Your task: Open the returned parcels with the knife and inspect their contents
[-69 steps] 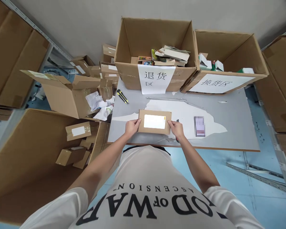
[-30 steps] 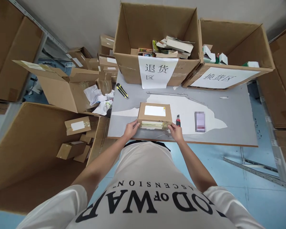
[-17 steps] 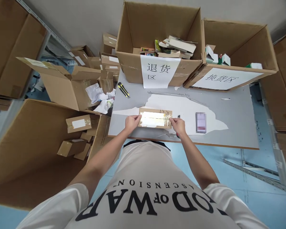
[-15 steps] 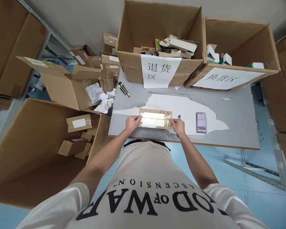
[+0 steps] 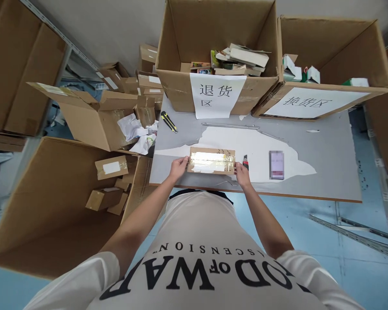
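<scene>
Small flat cardboard parcel (image 5: pixel 211 160) lies on the grey bench (image 5: pixel 323 172), near its front edge, taped face up; glossy clear tape runs along its length. Left hand (image 5: pixel 178 166) grips the parcel's left end, fingers curled around the edge; right hand (image 5: pixel 241 174) grips the right end the same way, so both hands are closed on the one parcel. Just beside the right hand, a small red-and-black cutter (image 5: pixel 245 162) rests on the bench. Further right, a phone (image 5: pixel 276 165) lies flat, well apart from the parcel. A yellow-and-black utility knife (image 5: pixel 169 122) sits at the bench's back left. Two large open cartons stand at the back: one with a paper sign (image 5: pixel 217 94), holding mixed books and boxes, and a second labelled carton (image 5: pixel 323 69) to its right. Large open box (image 5: pixel 51 202) on the floor to the left holds several small parcels.
</scene>
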`<state>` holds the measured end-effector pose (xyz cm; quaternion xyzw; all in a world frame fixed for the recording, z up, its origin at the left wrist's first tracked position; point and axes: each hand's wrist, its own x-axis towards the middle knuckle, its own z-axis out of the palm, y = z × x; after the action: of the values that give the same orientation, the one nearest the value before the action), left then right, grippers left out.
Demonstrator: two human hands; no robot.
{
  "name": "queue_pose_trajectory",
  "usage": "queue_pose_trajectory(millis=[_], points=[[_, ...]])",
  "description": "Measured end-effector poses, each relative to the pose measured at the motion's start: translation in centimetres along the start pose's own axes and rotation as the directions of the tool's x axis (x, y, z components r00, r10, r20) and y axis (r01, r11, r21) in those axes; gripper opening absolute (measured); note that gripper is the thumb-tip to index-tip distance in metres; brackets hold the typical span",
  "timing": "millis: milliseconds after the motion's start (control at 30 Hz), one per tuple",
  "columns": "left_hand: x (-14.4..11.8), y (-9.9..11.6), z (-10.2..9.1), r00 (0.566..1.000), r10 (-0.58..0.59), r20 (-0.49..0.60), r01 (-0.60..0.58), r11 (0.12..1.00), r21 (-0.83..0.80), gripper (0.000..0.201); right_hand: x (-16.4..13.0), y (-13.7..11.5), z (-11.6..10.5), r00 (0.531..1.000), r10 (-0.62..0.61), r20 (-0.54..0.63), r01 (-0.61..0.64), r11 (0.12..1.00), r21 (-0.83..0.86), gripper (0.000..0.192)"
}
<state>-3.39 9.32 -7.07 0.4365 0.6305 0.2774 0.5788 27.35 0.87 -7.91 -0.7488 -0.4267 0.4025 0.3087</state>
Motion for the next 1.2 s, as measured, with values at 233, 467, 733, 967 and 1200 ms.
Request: queue_pose_trajectory(millis=[233, 467, 733, 967, 1200], points=[[-2.3, -3.8, -0.3, 0.969, 0.140, 0.205, -0.141, 0.990, -0.008, 0.060, -2.2, 2.4, 0.9, 0.986, -0.128, 0.104, 0.136, 0.988, -0.076, 0.059], [-2.8, -3.2, 0.3, 0.976, 0.180, 0.123, -0.200, 0.962, 0.184, 0.043, -2.2, 0.9, 2.0, 0.992, -0.113, 0.055, 0.113, 0.994, 0.014, 0.045], [-2.1, 1.7, -0.4, 0.946, 0.319, 0.062, -0.320, 0.883, 0.344, 0.045, -0.9, -3.1, -0.8, 0.978, -0.210, 0.015, 0.207, 0.945, -0.252, 0.046], [-0.6, 3.3, 0.4, 0.965, 0.260, -0.013, -0.228, 0.869, 0.439, 0.042, 0.5, -3.8, -1.6, 0.984, -0.177, 0.031, 0.177, 0.926, -0.333, 0.060], [0.7, 1.5, 1.3, 0.990, 0.143, -0.019, -0.124, 0.913, 0.390, 0.040, 1.7, -1.9, -0.7, 0.998, -0.032, 0.056, 0.049, 0.944, -0.325, 0.059]])
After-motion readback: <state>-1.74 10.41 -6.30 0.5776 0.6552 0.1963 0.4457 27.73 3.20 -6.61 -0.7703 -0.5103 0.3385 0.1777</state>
